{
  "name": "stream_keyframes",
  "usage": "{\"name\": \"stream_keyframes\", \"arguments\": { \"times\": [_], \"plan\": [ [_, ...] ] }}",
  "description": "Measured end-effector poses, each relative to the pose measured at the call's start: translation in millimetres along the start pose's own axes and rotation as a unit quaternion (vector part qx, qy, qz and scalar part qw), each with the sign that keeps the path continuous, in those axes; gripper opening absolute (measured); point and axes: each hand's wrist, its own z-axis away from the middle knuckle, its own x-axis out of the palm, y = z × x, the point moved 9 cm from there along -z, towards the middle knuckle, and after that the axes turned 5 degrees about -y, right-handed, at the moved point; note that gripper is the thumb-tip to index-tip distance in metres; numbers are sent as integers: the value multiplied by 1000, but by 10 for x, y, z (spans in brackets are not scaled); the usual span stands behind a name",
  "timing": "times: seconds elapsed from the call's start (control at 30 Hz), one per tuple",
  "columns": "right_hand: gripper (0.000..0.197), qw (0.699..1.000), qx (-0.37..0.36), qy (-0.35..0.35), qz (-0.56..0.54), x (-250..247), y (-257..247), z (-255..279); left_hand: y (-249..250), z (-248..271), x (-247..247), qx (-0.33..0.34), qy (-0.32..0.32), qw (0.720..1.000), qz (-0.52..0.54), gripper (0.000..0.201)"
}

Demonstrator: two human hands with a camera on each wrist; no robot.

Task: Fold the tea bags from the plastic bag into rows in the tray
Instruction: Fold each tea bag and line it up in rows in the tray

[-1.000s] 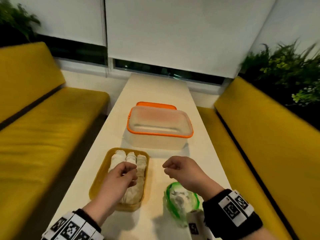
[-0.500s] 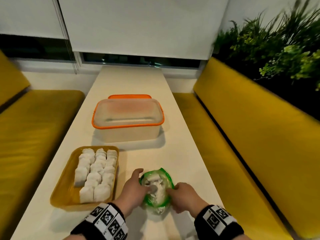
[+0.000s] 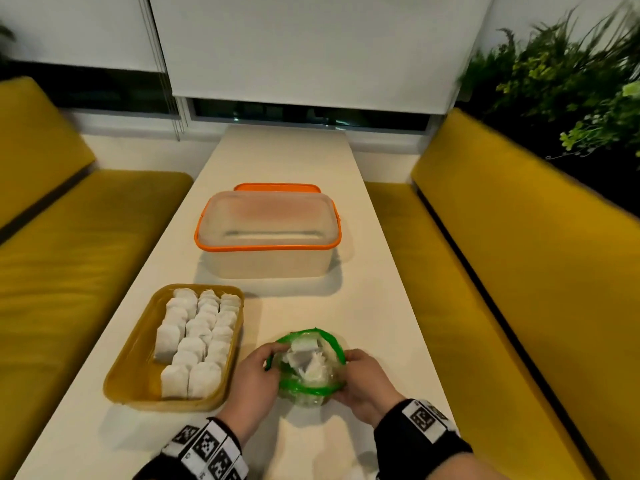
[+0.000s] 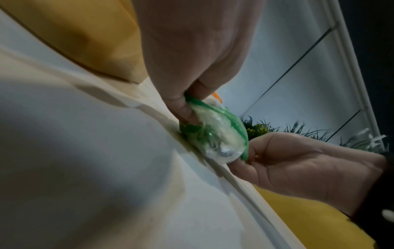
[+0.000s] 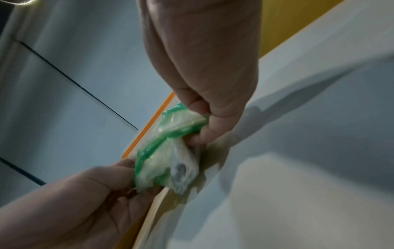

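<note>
A clear plastic bag (image 3: 308, 367) with a green zip rim stands on the white table, mouth up, with loose white tea bags (image 3: 304, 355) inside. My left hand (image 3: 273, 356) pinches the bag's left rim and my right hand (image 3: 346, 363) grips its right rim, holding the mouth apart. In the left wrist view my fingers (image 4: 185, 107) clamp the green rim of the bag (image 4: 217, 134). The right wrist view shows my fingers (image 5: 204, 128) curled on the bag (image 5: 168, 151). To the left, the yellow tray (image 3: 128, 379) holds three rows of folded tea bags (image 3: 197, 337).
A clear container (image 3: 266, 247) with an orange rim stands farther along the table, an orange lid (image 3: 277, 187) behind it. Yellow benches (image 3: 86, 237) (image 3: 519, 265) flank the narrow table (image 3: 374, 306). Plants (image 3: 571, 81) are at the back right.
My left hand left the tea bags in the tray and came to the bag. My right hand dropped onto the bag's other side. Both now hold its rim, mouth spread wider.
</note>
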Motion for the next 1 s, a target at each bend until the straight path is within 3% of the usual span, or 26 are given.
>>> {"name": "stream_keyframes", "arguments": {
  "times": [0.1, 0.17, 0.23, 0.33, 0.4, 0.5, 0.67, 0.77, 0.9, 1.0],
  "plan": [
    [39, 999, -20, 30, 6, -67, 8, -65, -55, 7, 30, -10, -21, 999, -26, 39],
    [37, 982, -94, 53, 155, -124, -147, -61, -103, 24, 79, -26, -44, 999, -14, 52],
    [29, 918, -171, 42, 355, -56, -353, 31, -104, 38, 116, -24, -52, 998, -38, 65],
    [24, 787, -191, 21, 586, 42, -452, 107, -84, 36, 142, -7, -42, 993, -108, 74],
    [28, 719, -178, 32, 671, 32, -431, 102, -70, 21, 174, -1, -46, 990, -133, 79],
    [25, 649, -189, 51, 736, 83, -391, 108, -35, -8, 222, 12, -59, 987, -152, 78],
    [26, 611, -183, 39, 769, 148, -379, 89, -57, -26, 209, 11, -64, 983, -173, 79],
    [28, 628, -165, 18, 760, 121, -429, 105, -89, -25, 216, 13, -67, 984, -165, 77],
    [24, 621, -370, 42, 689, 443, -736, 420, -125, -51, 256, 26, -84, 985, -151, 73],
    [33, 575, -345, -16, 742, 756, -513, 453, -115, -57, 274, 31, -91, 986, -136, 63]
  ]
}}
